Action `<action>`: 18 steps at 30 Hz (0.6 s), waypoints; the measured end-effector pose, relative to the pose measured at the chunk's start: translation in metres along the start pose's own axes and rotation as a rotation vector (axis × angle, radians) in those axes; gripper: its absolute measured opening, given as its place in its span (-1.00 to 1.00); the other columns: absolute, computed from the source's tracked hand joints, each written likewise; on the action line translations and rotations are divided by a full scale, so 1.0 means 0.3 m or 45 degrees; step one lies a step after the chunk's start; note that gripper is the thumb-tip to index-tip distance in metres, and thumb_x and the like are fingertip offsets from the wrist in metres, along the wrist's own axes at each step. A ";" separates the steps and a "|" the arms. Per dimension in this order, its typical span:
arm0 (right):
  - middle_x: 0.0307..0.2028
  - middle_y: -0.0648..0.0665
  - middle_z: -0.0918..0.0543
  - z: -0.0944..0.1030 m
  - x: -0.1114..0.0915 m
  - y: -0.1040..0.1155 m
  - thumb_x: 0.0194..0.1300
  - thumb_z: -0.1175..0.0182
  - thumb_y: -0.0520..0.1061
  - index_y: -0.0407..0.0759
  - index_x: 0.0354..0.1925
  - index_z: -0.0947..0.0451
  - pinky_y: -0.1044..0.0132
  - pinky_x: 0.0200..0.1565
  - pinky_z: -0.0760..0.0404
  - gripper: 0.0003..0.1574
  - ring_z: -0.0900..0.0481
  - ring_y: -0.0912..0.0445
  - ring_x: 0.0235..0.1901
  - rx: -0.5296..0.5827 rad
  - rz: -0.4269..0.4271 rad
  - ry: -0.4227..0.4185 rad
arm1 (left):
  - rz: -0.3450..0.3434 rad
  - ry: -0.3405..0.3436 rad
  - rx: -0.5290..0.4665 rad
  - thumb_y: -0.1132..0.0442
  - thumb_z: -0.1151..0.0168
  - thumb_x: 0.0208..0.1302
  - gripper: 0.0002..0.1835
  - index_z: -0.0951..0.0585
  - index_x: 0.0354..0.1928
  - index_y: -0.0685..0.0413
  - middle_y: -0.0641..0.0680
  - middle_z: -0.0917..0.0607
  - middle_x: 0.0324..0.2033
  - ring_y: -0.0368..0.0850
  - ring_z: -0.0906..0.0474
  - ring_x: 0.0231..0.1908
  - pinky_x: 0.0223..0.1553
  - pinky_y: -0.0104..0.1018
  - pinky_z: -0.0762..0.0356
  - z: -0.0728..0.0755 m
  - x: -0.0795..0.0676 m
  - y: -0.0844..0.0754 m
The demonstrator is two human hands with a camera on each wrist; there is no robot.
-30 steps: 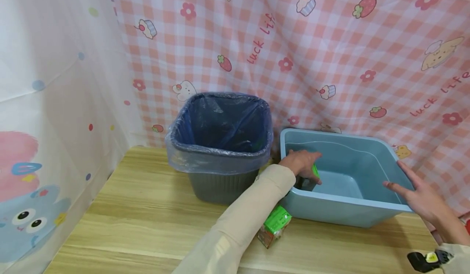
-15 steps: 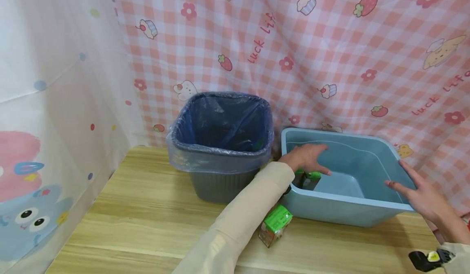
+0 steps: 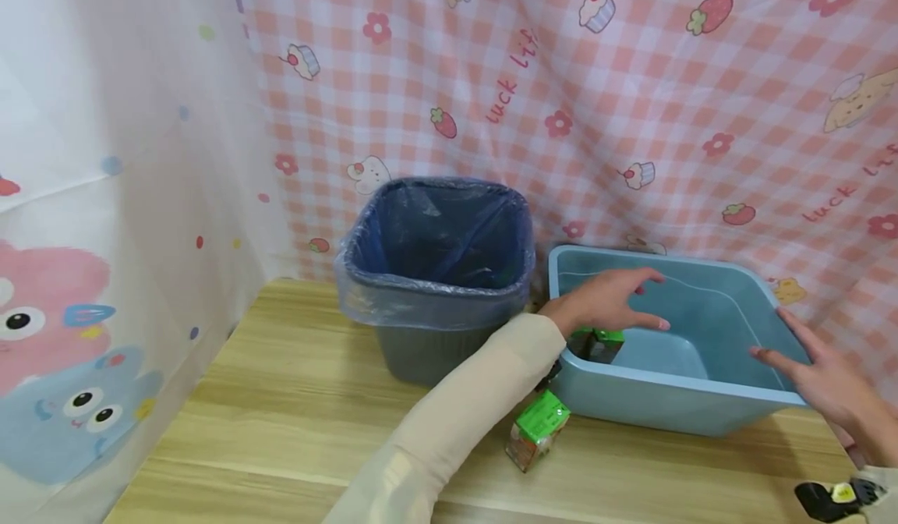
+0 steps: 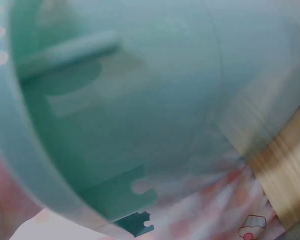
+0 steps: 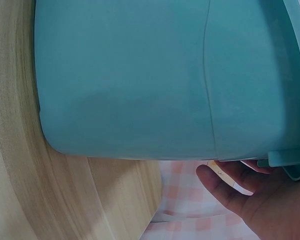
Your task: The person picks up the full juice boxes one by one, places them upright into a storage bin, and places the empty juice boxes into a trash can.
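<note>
My left hand [image 3: 613, 299] hovers over the left side of a light-blue plastic tub [image 3: 673, 399]. Its thumb and fingers are spread apart, holding nothing. Beneath it, inside the tub's left end, sit small dark boxes with green tops [image 3: 606, 346], partly hidden by the hand and wall. My right hand [image 3: 824, 368] grips the tub's right end, thumb over the inside and fingers outside the rim. In the right wrist view those fingers [image 5: 230, 192] show against the tub's outer wall [image 5: 125, 100]. The left wrist view is blurred and mostly filled by the tub [image 4: 155, 125].
Left of the tub stands a grey bin [image 3: 428, 352] lined with a blue plastic bag [image 3: 435, 306]. In front, on the wooden table [image 3: 281, 415], is a small box with a green top and brown sides [image 3: 539, 428]. A pink checked curtain [image 3: 505, 64] hangs behind.
My left hand has let go of a green-topped box in the tub and moved up and right, fingers spread. My right hand stays on the rim. The head view has shifted slightly.
</note>
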State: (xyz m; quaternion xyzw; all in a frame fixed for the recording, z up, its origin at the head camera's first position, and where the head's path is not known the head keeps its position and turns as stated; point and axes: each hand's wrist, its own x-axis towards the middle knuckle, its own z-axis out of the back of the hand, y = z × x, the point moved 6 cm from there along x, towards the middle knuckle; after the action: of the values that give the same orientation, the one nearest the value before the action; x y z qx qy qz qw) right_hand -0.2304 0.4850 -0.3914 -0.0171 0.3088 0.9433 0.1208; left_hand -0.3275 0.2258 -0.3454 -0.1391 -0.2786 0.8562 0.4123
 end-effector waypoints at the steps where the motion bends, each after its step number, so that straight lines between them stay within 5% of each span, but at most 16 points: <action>1: 0.40 -0.68 0.40 -0.001 -0.001 -0.001 0.47 0.03 0.29 -0.06 0.53 0.56 -0.62 0.07 0.00 0.14 0.21 -0.73 0.26 0.006 0.000 -0.001 | -0.009 -0.002 -0.010 -0.16 -0.29 0.27 -0.27 -0.28 0.44 -0.30 -0.22 -0.49 0.25 -0.43 -0.41 0.16 0.09 -0.54 -0.40 0.001 -0.006 -0.005; 11: 0.40 -0.67 0.40 -0.004 0.003 -0.009 0.48 0.05 0.29 -0.08 0.53 0.58 -0.62 0.07 0.01 0.15 0.23 -0.72 0.27 0.013 -0.024 -0.009 | -0.120 -0.059 -0.101 -0.12 -0.27 0.31 -0.35 -0.33 0.40 -0.32 -0.22 -0.54 0.16 -0.44 -0.40 0.17 0.10 -0.58 -0.37 0.027 -0.087 -0.047; 18: 0.39 -0.69 0.37 -0.004 0.000 0.004 0.48 0.05 0.28 -0.09 0.52 0.59 -0.62 0.04 -0.08 0.15 0.14 -0.75 0.23 0.004 -0.045 -0.001 | -0.311 -0.154 -0.115 -0.02 -0.28 0.34 -0.44 -0.41 0.34 -0.16 -0.15 -0.59 0.13 -0.45 -0.43 0.11 0.09 -0.63 -0.33 0.076 -0.196 -0.089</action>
State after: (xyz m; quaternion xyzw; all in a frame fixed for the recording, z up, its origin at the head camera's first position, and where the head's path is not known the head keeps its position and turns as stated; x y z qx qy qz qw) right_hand -0.2309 0.4833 -0.3917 -0.0218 0.3100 0.9405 0.1376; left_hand -0.2848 0.1849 -0.3107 -0.0706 -0.3559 0.7930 0.4893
